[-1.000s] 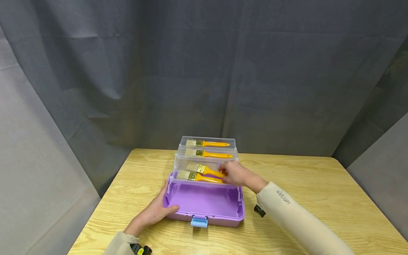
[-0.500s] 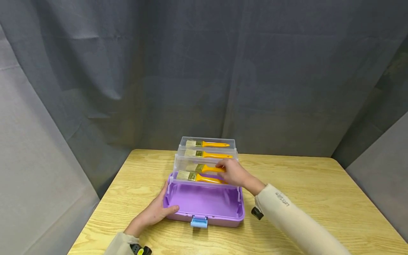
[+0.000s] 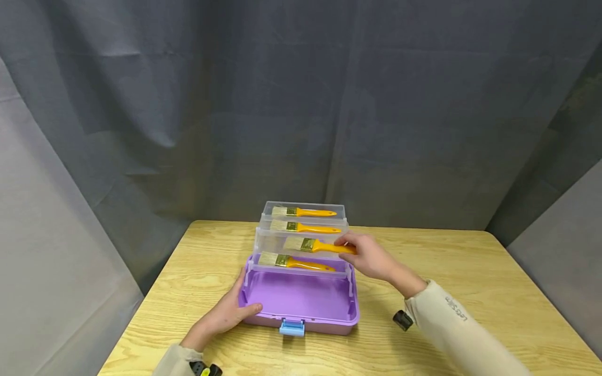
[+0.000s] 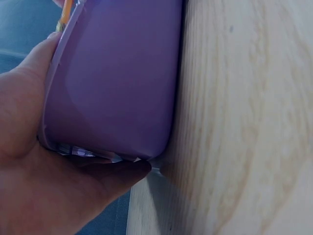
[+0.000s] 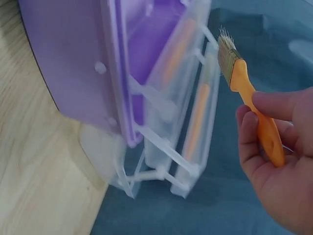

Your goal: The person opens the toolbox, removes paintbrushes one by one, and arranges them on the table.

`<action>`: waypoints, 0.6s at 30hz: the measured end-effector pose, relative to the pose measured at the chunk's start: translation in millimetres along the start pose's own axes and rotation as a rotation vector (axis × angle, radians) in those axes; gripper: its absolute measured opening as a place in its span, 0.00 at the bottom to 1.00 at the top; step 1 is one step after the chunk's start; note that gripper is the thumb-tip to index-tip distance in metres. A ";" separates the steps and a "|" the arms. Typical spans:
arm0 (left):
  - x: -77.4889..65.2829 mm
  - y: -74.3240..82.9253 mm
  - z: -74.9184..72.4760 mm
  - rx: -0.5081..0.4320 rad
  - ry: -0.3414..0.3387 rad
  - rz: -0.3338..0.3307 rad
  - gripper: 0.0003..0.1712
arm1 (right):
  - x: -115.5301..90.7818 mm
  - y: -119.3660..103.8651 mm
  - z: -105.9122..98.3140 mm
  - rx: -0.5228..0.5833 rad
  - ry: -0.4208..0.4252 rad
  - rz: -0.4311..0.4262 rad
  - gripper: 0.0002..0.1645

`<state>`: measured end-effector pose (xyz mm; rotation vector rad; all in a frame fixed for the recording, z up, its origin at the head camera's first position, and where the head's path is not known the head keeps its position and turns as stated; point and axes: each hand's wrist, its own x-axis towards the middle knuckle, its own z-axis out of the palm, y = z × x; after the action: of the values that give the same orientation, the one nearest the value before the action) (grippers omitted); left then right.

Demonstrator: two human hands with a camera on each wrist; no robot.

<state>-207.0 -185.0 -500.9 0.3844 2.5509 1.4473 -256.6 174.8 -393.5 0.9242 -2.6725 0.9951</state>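
My right hand (image 3: 373, 259) pinches the yellow handle of a paintbrush (image 3: 308, 245) between thumb and fingers. In the right wrist view that paintbrush (image 5: 240, 78) is apart from the trays, bristles pointing away from the hand. A purple toolbox (image 3: 324, 328) stands unfolded on the table, with a blue latch (image 3: 292, 327) at its front. My left hand (image 3: 226, 313) holds its front left corner, thumb at the front rim and fingers along the side. One paintbrush (image 3: 301, 263) lies in the lowest clear tray; two more, an upper one (image 3: 316, 213) and a middle one (image 3: 315, 228), lie above.
The stepped clear trays (image 3: 263, 243) rise behind the toolbox's purple base, close to the table's (image 3: 447, 292) back edge. A dark grey curtain (image 3: 273, 104) hangs behind, and lighter panels (image 3: 56, 235) flank both sides.
My right hand has lifted the upper of two paintbrushes out of the lowest tray and moved it to the right. The other paintbrush there stays, and my left hand keeps its place on the toolbox.
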 end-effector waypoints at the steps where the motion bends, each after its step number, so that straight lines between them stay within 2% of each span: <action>1: -0.1 0.0 0.0 0.002 0.000 -0.005 0.62 | -3.7 0.4 -4.8 0.001 0.016 0.001 0.11; 7: -0.3 0.2 0.1 -0.014 -0.007 -0.016 0.62 | -29.8 12.4 -34.4 -0.029 0.120 0.031 0.13; 11: 0.1 -0.9 0.7 -0.012 -0.004 0.010 0.61 | -51.1 30.0 -51.0 -0.072 0.188 0.060 0.15; 18: 1.4 -1.8 0.5 -0.024 -0.009 0.044 0.61 | -83.9 67.0 -67.8 -0.105 0.216 0.235 0.16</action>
<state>-208.4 -185.0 -502.8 0.4448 2.5307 1.4861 -234.3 299.2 -405.6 0.4611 -2.6587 0.9269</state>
